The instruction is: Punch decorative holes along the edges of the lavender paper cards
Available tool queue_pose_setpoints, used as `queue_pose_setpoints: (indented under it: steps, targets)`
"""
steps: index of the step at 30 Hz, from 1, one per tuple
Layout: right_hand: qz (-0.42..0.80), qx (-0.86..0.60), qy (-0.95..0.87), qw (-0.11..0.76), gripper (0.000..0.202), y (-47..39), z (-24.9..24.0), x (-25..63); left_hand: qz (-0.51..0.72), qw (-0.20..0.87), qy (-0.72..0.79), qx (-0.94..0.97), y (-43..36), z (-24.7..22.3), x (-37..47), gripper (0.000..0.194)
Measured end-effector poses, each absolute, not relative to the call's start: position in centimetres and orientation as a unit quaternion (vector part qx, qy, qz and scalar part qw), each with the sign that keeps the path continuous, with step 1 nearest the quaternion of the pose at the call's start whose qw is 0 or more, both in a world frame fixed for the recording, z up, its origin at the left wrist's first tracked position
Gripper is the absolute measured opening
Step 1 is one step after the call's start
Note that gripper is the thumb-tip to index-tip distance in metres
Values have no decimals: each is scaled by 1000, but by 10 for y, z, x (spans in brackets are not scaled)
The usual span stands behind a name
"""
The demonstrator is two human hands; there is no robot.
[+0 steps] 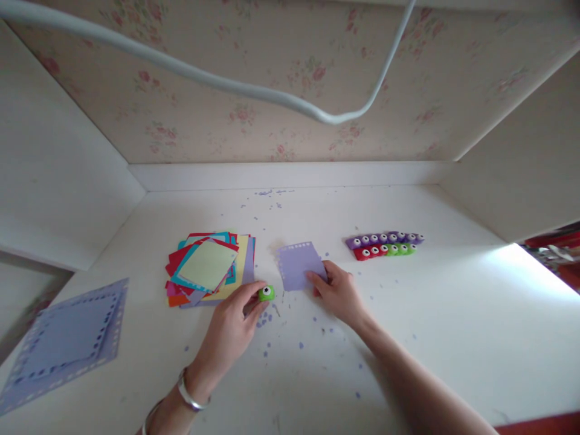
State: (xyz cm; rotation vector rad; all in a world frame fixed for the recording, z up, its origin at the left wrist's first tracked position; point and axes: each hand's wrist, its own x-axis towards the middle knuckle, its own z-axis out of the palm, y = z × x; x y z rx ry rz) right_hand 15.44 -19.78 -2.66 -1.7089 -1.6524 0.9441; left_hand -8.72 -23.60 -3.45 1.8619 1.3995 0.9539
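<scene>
Between the thumb and fingers of my left hand [240,320] is a small green craft punch [266,293] with a dark star shape on its white top. My right hand [338,290] pinches the right edge of a purple sheet of paper [296,266]. A row of punched holes runs along that sheet's far edge, and more notches show down its left side. The punch sits just left of the sheet's near left corner, apart from it. Small purple paper bits [265,320] lie scattered below the punch.
A stack of coloured paper squares [208,266] lies left of centre. Purple sheets with punched borders [67,338] are at the far left. Purple, red and green punches [383,244] stand in two rows on the right. A white cable [254,90] hangs across the papered wall.
</scene>
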Motion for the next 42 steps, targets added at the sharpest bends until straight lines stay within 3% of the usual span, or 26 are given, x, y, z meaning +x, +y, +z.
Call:
queue_pose_setpoints:
  steps: [4,8,15,21,27,33,42]
  targets:
    - [510,-585,-516,361,26,-199,-29,151,376,316,526,695,-235,-36,-87,26]
    - [559,-570,-466,381,28,-198,-27,149,387,339,524,679,-235,-37,-88,24]
    - [584,-553,-464,372,27,-199,-22,148,377,308,527,696,-234,-37,-88,20]
    - [579,-561,-471,358,26,-200,-24,148,384,342,532,672,-232,-40,-88,30]
    - [583,-555,-475,356,26,-201,-23,147,373,292,518,712,-229,-38,-88,25]
    - [579,-553,-477,364,25,-201,-25,148,392,356,505,682,-230,-43,-88,25]
    - [589,-546,-469,368,24,-201,-24,148,382,356,511,683,-229,-42,-87,25]
